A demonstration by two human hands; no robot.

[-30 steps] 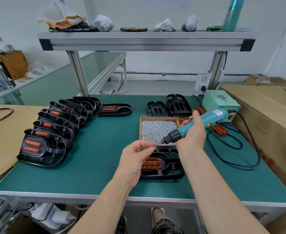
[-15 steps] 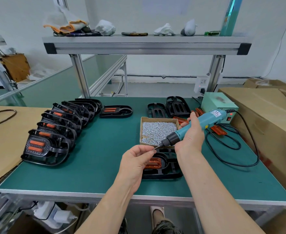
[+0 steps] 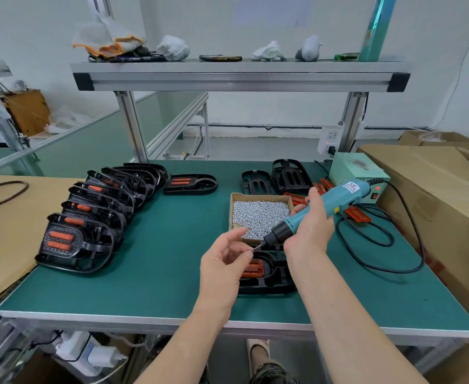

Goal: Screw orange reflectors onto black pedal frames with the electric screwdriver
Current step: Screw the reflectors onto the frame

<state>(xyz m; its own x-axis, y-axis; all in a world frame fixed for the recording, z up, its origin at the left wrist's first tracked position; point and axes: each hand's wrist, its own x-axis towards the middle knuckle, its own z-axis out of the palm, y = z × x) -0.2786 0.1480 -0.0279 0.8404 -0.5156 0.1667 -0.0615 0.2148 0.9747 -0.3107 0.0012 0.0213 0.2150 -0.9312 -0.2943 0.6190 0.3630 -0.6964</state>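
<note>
Pedal frame (image 3: 269,284), one, lies flat near the front edge of the green bench (image 3: 172,273) with one orange reflector (image 3: 252,268) seated in it, both hands raised above it

Right hand (image 3: 309,231) is wrapped round the one teal electric screwdriver (image 3: 344,195), its bit slanting down to the left; left hand (image 3: 222,268) has its fingers loosely curled just beside the bit tip, and whether they pinch a screw I cannot tell. Behind the hands sits one cardboard tray of screws (image 3: 258,214). Two bare black frames (image 3: 256,182) sit beyond it, and several loose reflectors (image 3: 355,213) lie to its right near one pale green power box (image 3: 358,173). On the left are one flat finished pedal (image 3: 190,184) and an overlapping row of pedals (image 3: 89,217), at least six
</note>
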